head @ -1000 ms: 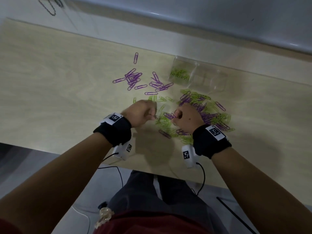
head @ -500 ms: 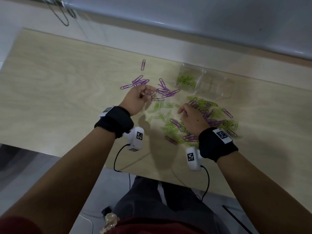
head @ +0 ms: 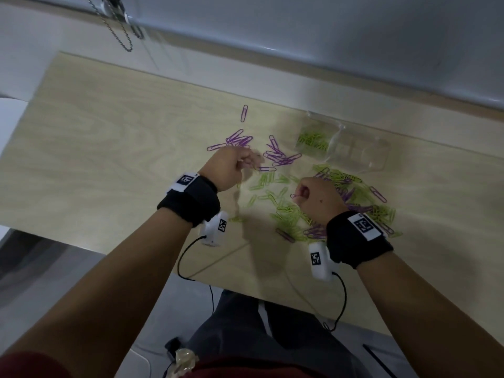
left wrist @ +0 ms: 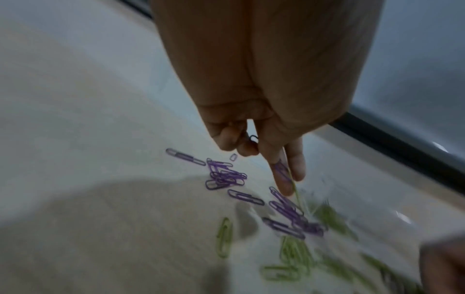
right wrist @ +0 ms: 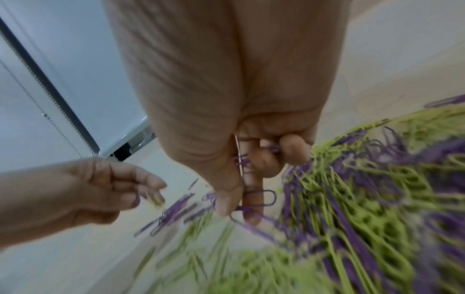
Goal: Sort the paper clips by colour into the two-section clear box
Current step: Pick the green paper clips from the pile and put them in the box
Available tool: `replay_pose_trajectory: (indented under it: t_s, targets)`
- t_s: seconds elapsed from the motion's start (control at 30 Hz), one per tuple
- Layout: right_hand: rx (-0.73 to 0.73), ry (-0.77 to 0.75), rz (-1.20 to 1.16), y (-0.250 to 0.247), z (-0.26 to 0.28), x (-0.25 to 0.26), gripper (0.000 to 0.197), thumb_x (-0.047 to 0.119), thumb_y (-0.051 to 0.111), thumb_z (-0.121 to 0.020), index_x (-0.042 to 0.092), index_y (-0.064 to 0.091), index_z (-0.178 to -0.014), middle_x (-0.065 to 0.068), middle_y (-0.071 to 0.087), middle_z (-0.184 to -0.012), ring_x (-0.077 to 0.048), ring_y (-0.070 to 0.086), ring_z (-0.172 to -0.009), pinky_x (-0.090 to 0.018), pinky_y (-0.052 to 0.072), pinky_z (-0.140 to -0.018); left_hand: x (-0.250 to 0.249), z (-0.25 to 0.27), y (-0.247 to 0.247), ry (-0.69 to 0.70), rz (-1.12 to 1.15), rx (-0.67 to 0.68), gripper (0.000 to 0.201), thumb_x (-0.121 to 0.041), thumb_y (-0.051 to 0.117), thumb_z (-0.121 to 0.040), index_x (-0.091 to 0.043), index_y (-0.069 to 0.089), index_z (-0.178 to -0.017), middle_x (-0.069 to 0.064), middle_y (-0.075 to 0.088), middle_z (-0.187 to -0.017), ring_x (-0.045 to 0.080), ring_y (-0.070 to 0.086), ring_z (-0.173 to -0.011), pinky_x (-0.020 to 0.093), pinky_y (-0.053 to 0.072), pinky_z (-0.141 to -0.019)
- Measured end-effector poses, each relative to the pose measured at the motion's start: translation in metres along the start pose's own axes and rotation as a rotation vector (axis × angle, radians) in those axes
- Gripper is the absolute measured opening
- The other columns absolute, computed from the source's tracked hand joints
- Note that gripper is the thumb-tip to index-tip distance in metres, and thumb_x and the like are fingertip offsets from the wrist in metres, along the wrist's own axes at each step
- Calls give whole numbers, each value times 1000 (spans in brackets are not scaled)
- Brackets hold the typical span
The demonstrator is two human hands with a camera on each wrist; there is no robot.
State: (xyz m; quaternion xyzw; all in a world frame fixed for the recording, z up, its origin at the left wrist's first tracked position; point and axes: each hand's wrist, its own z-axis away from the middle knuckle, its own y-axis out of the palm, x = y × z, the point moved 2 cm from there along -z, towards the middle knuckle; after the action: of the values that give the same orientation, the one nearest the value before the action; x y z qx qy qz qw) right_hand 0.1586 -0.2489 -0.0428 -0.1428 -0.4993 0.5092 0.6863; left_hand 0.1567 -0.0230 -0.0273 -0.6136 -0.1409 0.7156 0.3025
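My left hand (head: 252,160) hovers over the purple clip group (head: 278,156), left of the clear box (head: 379,159). In the left wrist view my left hand (left wrist: 289,179) pinches a purple paper clip (left wrist: 282,171) between thumb and forefinger, the other fingers curled. My right hand (head: 298,196) is above the mixed green and purple pile (head: 351,186). In the right wrist view my right hand (right wrist: 239,206) pinches a purple clip (right wrist: 261,199), with more purple clips (right wrist: 273,148) tucked under its curled fingers. The box's left section holds green clips (head: 312,140); its right section looks bare.
Loose green clips (head: 266,181) lie between my hands. A single purple clip (head: 244,113) lies farther back. The table's near edge (head: 245,290) is close to my wrists, with camera cables hanging over it. A wall and a blind chain (head: 120,31) stand behind the table.
My left hand left the right hand and moved back-left to the purple group. The right hand rose slightly from the mixed pile with a purple clip.
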Motion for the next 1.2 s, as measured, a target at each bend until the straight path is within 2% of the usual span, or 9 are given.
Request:
replay_pose_trajectory:
  t_s: [0.1,0.2,0.33,0.47,0.57,0.7,0.8,0.97,1.2]
  targets:
    - [29,-35,25,-17,-5,12,11,10,66,-81,11,61,-72,7,53,-65,-5,48,-58,-22,35,-53,-10,3,10,28,-183,287,48,14,38,-76,-7,63,-112,5,68,-104,16,62,-96,25,48,-84]
    - [73,-40,21,-29,-12,20,13,16,69,-81,13,61,-71,2,59,-70,-12,54,-65,-23,37,-56,-7,4,15,-6,-244,361,56,12,41,-77,-13,57,-124,-1,62,-118,15,59,-102,27,49,-86]
    - [21,-115,-93,-38,-33,43,15,13,66,-84,14,57,-72,1,59,-77,-6,51,-67,-21,36,-61,7,0,2,-41,-71,87,37,10,50,-81,-12,62,-108,-2,62,-111,14,62,-82,4,42,-66]
    - [-64,-200,-6,-34,-70,80,9,12,63,-85,13,56,-79,-1,57,-80,-17,51,-74,-25,37,-66,20,-9,-16,-90,-73,-221,27,8,56,-76,-12,64,-93,1,62,-85,16,54,-71,27,49,-73]
    - [-8,-197,105,-21,-91,92,7,6,58,-86,13,58,-89,-4,60,-92,-23,57,-88,-27,41,-71,33,-8,-21,-140,-191,-257,26,0,61,-77,-9,64,-101,12,61,-101,27,55,-89,35,47,-80]
    - [89,-297,336,-12,-78,84,39,-6,51,-81,12,54,-116,-12,50,-121,-30,48,-107,-38,44,-85,31,9,-9,-27,-399,-322,22,-9,62,-80,-8,66,-101,14,58,-105,35,49,-98,38,43,-79]
    - [24,-391,377,-8,-49,61,33,-7,54,-76,15,62,-98,-9,51,-113,-28,49,-102,-38,45,-80,28,21,19,145,-377,-207,19,-6,63,-80,-8,70,-97,12,63,-100,34,55,-92,37,45,-81]
    - [85,-305,389,3,-22,16,8,14,66,-84,17,64,-90,-1,49,-97,-22,50,-91,-35,45,-76,14,11,62,263,-481,28,36,-8,60,-85,-5,59,-121,16,57,-120,37,52,-105,43,48,-86]
    - [91,-255,343,16,-14,-8,9,7,57,-86,13,55,-81,1,43,-92,-20,47,-86,-36,47,-69,14,9,78,349,-601,61,42,-15,58,-85,-6,54,-126,14,54,-122,36,52,-101,45,49,-85]
